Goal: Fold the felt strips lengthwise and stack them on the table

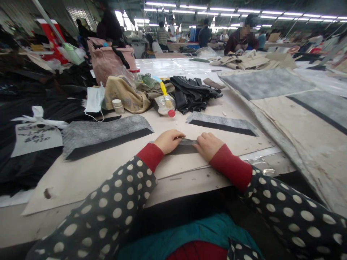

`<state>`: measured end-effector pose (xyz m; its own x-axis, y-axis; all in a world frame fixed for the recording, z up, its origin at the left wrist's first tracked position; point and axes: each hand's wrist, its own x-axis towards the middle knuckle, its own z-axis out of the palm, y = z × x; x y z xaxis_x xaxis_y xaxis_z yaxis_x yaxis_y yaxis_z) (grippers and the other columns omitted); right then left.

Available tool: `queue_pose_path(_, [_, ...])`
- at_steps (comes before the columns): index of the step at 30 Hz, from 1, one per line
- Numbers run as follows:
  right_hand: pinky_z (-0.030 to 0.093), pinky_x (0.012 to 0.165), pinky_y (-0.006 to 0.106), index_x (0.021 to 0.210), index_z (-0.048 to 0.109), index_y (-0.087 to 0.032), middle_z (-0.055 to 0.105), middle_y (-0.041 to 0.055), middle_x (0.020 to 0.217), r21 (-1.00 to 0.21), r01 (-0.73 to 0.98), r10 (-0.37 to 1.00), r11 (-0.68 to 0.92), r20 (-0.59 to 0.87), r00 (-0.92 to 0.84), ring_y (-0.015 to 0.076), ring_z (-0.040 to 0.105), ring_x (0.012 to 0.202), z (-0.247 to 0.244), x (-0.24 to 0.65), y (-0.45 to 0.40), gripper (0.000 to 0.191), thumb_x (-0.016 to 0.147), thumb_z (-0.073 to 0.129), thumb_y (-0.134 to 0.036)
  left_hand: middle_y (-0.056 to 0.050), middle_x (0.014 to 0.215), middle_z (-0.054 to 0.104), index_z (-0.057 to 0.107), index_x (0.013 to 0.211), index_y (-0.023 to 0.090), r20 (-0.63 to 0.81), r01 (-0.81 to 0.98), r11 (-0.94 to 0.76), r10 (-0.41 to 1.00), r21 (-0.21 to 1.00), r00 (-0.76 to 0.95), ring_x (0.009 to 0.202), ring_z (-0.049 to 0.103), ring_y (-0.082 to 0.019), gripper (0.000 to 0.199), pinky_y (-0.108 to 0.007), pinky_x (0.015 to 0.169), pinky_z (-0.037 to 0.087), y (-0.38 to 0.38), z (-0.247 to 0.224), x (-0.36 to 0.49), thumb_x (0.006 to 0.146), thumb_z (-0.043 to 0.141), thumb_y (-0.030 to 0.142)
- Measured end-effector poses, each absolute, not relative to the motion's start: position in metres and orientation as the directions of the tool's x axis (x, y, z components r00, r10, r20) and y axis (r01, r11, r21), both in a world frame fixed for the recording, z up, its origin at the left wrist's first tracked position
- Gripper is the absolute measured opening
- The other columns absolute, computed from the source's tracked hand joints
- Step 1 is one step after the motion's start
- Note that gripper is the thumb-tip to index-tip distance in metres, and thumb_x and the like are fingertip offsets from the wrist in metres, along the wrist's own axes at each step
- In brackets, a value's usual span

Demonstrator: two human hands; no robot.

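A narrow dark grey fabric strip [184, 148] lies across the pale board in front of me. My left hand [168, 141] is closed at its left part, thumb and fingers pinched together at the upper edge. My right hand [209, 146] has its fingers curled onto the right end of the same strip. To the left rests a fanned stack of grey strips with black edges [108, 135]. A smaller fanned stack of similar strips [222, 124] sits beyond my right hand.
Beyond the strips are a yellow-handled brush [165, 92] on a clear bottle, black pieces [191, 94], a tan cloth [126, 94], a small white jar [118, 106] and a face mask [94, 98]. Large grey-faced panels [271, 83] cover the right side. Another person [241, 38] works across the table.
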<state>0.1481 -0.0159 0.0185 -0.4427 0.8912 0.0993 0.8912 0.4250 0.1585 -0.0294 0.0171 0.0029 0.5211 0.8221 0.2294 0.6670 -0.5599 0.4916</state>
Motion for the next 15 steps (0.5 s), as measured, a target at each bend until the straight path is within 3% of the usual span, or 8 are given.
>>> queue_pose_path(5, [0.033,0.083,0.028,0.102,0.056,-0.011,0.055,0.0099,0.096,-0.053,0.865,0.865,0.498,0.094,-0.492,0.0194,0.047,0.091,0.015,0.146,-0.007,0.028,0.077,0.044,-0.017,-0.002,0.085,0.059,0.063,0.088,0.016,0.224,0.681,-0.567,0.819,0.463,0.529,0.081,0.054,-0.013,0.025,-0.025,0.079,0.043,0.018,0.001,-0.033,0.071,0.047,0.009])
queue_pose_path(8, [0.033,0.084,0.027,0.101,0.057,-0.013,0.054,0.0082,0.097,-0.123,0.847,0.855,0.518,0.090,-0.510,0.0174,0.047,0.092,0.014,0.143,-0.002,0.032,0.073,0.042,-0.009,-0.002,0.082,0.059,0.063,0.084,0.016,0.255,0.672,-0.615,0.786,0.414,0.562,0.080,0.053,-0.013,0.024,-0.025,0.078,0.042,0.018,0.000,-0.032,0.069,0.046,0.007])
queue_pose_path(11, [0.034,0.082,0.026,0.096,0.059,-0.013,0.054,0.0078,0.095,-0.101,0.841,0.847,0.532,0.072,-0.527,0.0174,0.047,0.091,0.015,0.137,-0.003,0.030,0.071,0.042,-0.008,-0.002,0.084,0.059,0.061,0.083,0.017,0.283,0.674,-0.672,0.741,0.307,0.610,0.081,0.050,-0.015,0.024,-0.027,0.078,0.041,0.014,0.001,-0.031,0.069,0.045,0.006])
queue_pose_path(15, [0.034,0.080,0.030,0.090,0.060,-0.010,0.054,0.0112,0.090,0.057,0.838,0.838,0.542,0.037,-0.544,0.0208,0.047,0.087,0.019,0.127,-0.011,0.025,0.076,0.040,-0.011,-0.004,0.087,0.057,0.061,0.085,0.017,0.240,0.692,-0.708,0.703,0.141,0.670,0.082,0.048,-0.017,0.024,-0.031,0.075,0.041,0.006,0.006,-0.031,0.074,0.041,0.009])
